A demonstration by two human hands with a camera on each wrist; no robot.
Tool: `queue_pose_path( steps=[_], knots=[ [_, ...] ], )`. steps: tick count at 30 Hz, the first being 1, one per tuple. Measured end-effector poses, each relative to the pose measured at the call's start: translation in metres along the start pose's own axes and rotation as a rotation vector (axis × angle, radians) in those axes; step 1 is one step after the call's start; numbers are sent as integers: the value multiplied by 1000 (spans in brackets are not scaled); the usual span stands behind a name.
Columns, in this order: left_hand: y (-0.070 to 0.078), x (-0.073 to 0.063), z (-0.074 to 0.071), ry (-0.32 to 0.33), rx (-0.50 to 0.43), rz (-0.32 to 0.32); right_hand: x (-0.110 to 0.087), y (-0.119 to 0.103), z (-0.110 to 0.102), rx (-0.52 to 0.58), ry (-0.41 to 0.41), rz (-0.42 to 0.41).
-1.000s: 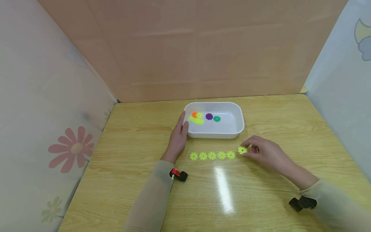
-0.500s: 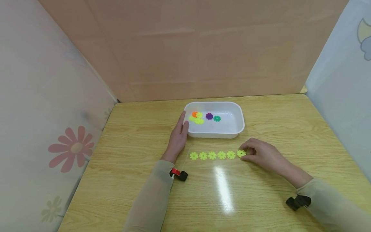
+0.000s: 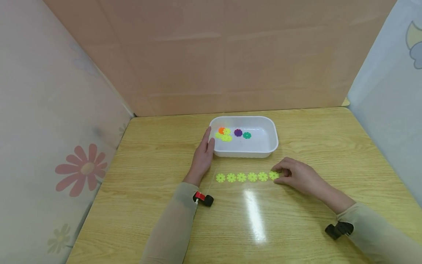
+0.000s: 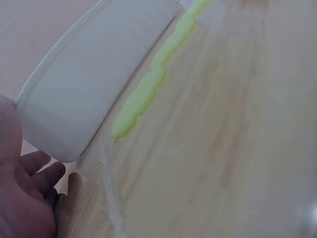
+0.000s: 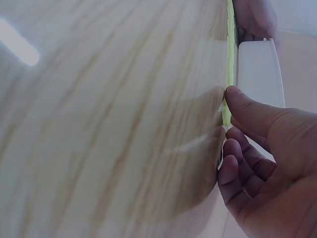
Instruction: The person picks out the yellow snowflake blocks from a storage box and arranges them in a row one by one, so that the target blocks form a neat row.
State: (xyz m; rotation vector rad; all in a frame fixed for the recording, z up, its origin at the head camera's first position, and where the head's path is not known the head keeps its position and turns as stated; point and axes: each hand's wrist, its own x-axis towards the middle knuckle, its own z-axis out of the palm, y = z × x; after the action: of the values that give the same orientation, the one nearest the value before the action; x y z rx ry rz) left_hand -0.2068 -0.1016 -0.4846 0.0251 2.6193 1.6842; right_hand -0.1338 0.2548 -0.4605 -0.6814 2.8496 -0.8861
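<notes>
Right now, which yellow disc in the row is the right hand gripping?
The rightmost yellow disc of the six, in the head view: the right hand has its edge between thumb and fingers, while the other five yellow discs lie untouched.

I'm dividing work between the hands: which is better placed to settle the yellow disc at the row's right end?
Probably the right hand: it pinches that yellow disc. The left hand rests against the left end of the tray, farther from the disc.

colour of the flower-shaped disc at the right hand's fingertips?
The flower-shaped plastic disc is yellow-green; it shows best in head view.
</notes>
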Motion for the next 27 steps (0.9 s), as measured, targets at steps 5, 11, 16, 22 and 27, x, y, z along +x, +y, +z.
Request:
queue_pose_path(
  steps=[5, 11, 16, 22, 27],
  knots=[
    [-1, 0, 0, -3, -2, 1, -1, -3, -5, -8, 29, -3],
    [-1, 1, 0, -5, -4, -1, 1, -14, -15, -24, 116, -55],
    [-1, 1, 0, 0, -2, -1, 10, -26, -22, -23, 205, -142],
    [-1, 1, 0, 1, 10, -6, 32, -40, -28, -24, 245, -196],
    [-1, 0, 0, -2, 1, -6, 59, -50, -31, -17, 233, -186]
  ],
)
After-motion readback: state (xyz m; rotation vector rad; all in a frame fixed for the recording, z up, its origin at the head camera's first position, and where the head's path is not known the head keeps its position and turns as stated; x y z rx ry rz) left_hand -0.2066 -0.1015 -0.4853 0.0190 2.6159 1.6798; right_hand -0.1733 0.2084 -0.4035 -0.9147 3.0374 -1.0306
